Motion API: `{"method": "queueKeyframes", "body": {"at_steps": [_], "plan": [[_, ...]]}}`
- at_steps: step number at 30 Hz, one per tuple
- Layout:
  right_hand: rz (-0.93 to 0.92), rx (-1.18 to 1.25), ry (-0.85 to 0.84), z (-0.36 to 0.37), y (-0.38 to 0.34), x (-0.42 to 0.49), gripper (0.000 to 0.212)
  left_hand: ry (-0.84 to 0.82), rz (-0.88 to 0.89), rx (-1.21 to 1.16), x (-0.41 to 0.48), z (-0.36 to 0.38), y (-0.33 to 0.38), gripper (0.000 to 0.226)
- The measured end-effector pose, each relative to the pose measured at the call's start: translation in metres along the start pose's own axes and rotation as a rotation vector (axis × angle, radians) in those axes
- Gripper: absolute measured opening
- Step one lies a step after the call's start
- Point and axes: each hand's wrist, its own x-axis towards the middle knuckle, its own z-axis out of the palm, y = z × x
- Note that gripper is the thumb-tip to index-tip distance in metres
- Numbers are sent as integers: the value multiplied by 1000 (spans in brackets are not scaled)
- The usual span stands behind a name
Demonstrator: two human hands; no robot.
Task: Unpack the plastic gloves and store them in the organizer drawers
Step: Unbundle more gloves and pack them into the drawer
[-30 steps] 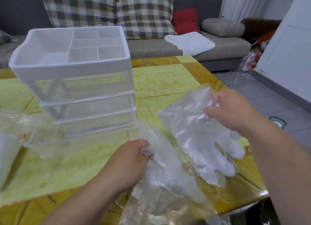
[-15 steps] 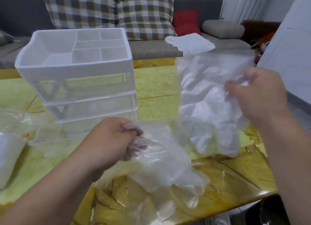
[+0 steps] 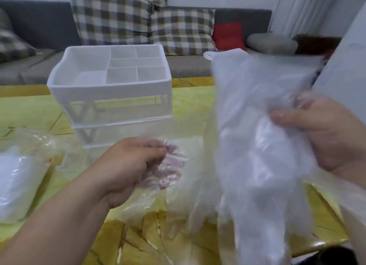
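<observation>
So, roughly midway: at nine o'clock another pack (image 3: 17,181) lies full; the organizer (image 3: 111,86) at eleven shows no gloves; the left hand (image 3: 126,165) curls its fingers into the emptied wrapper (image 3: 184,187); the right hand (image 3: 326,138) pinches the freed gloves (image 3: 257,146) at three o'clock.

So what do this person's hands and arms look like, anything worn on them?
Nothing worn: the left hand and right hand are bare, and the left forearm is bare to the frame's edge. No sleeve, watch or ring shows on either.

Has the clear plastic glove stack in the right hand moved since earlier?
Yes: the glove stack rose; its top now reaches the white organizer's tray level.
</observation>
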Motion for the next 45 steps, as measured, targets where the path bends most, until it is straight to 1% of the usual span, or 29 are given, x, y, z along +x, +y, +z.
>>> {"method": "queueKeyframes", "body": {"at_steps": [2,4,6,9,10,11,13,14,16,18,20,23,27,28,30,32,35,38,41,45], "plan": [[143,-88,-65,15,23,4,28,-32,-1,31,-1,2,-1,32],[216,-162,-105,26,41,8,27,-46,9,53,1,2,-4,31],[247,-204,-129,34,49,11,22,-62,1,29,-1,2,-4,18],[257,-262,-151,41,54,14,20,-56,-40,-14,-5,5,-2,27],[268,-265,-143,42,54,15,19,-45,-39,-23,-5,5,-1,20],[278,-277,-129,42,53,16,19,-29,-38,-14,-5,7,-1,9],[313,-285,-69,44,55,18,17,-6,-32,-26,-4,9,-2,27],[337,-262,-18,45,56,18,15,-6,-28,-50,-4,11,-3,34],[392,-188,68,46,60,19,20,-11,-28,-82,-5,13,-2,37],[442,-103,98,45,62,20,27,1,-23,-106,-5,14,-1,30],[480,-25,91,43,61,21,32,12,-33,-127,-5,14,-1,24],[514,58,58,39,61,22,39,14,-75,-183,-1,12,-3,37],[531,99,74,36,60,22,33,-67,-95,-260,1,10,-4,60],[532,100,88,35,60,22,32,-96,-82,-262,0,9,-4,62],[538,95,108,34,59,23,35,-141,-33,-257,-1,9,-4,55],[544,93,120,32,59,23,43,-149,8,-239,-1,9,-5,45],[539,88,104,27,58,23,49,-73,46,-212,1,9,-9,23],[527,76,57,22,56,22,48,3,50,-204,3,9,-9,31],[523,73,25,17,54,20,47,73,42,-189,3,8,-7,19],[518,70,41,11,53,20,47,128,42,-192,4,7,-7,18]]}}
